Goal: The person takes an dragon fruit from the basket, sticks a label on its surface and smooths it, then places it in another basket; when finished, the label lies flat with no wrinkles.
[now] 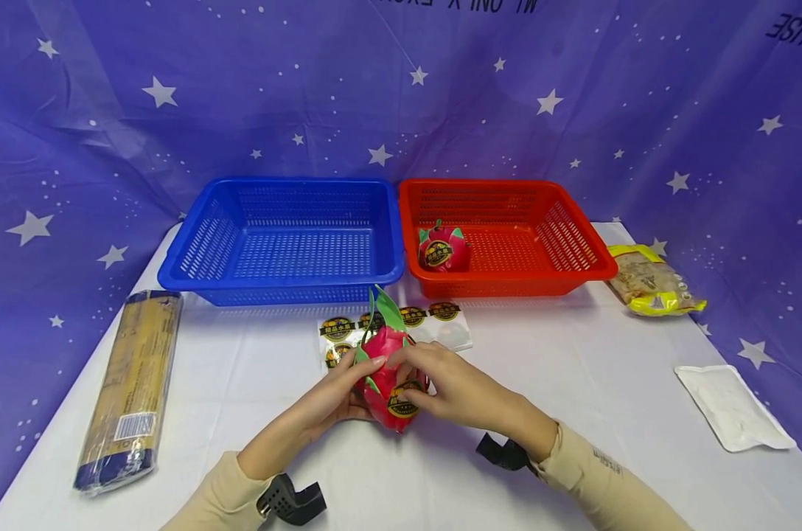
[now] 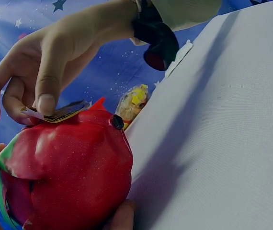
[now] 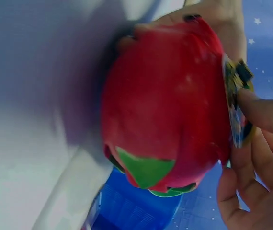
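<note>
A red dragon fruit with green leaf tips [image 1: 382, 341], apparently artificial, is held just above the table by my left hand [image 1: 335, 398], its fingers curled round the side and underneath. My right hand [image 1: 457, 387] pinches a round black-and-gold sticker [image 3: 231, 98] between thumb and fingers against the fruit's surface. Part of the sticker's edge stands off the skin in the right wrist view. Just behind the fruit lies a sheet of matching stickers [image 1: 459, 332], partly covered by fruit and hands.
At the back stand a blue basket [image 1: 281, 291] and a red basket [image 1: 520, 284]; the red one holds another stickered dragon fruit [image 1: 455, 254]. A long spaghetti-like packet [image 1: 132, 376] lies left. To the right are a yellow-edged food bag [image 1: 653, 280] and a white pouch [image 1: 733, 405].
</note>
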Tool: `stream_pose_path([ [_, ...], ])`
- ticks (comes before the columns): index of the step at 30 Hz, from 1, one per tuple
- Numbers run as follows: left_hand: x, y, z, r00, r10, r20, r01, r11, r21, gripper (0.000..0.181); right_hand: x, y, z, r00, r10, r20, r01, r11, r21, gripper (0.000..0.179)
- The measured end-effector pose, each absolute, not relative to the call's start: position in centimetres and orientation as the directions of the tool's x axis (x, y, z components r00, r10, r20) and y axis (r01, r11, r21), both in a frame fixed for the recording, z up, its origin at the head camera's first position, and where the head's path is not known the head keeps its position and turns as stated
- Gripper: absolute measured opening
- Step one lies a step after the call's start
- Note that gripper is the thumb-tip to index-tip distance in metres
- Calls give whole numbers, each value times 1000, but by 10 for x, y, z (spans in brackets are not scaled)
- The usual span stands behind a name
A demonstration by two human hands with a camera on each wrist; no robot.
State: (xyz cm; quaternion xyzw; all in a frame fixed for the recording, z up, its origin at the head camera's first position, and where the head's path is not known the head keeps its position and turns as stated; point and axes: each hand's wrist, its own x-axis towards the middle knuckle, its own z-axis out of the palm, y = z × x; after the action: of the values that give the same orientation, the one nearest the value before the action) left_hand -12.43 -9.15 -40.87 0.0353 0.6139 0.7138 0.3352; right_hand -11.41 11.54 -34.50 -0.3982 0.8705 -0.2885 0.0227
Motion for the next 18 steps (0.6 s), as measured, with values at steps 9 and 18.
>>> stream_pose_path([
  [9,-125,-92,-407,-767,532,-358,-431,-15,902,56,-106,119,-364,-603,-700,383,-793,476,-379,44],
  [18,-125,-91,-407,-774,517,-366,-428,-2,904,58,-104,122,-373,-649,-634,421,-759,502,-413,54],
])
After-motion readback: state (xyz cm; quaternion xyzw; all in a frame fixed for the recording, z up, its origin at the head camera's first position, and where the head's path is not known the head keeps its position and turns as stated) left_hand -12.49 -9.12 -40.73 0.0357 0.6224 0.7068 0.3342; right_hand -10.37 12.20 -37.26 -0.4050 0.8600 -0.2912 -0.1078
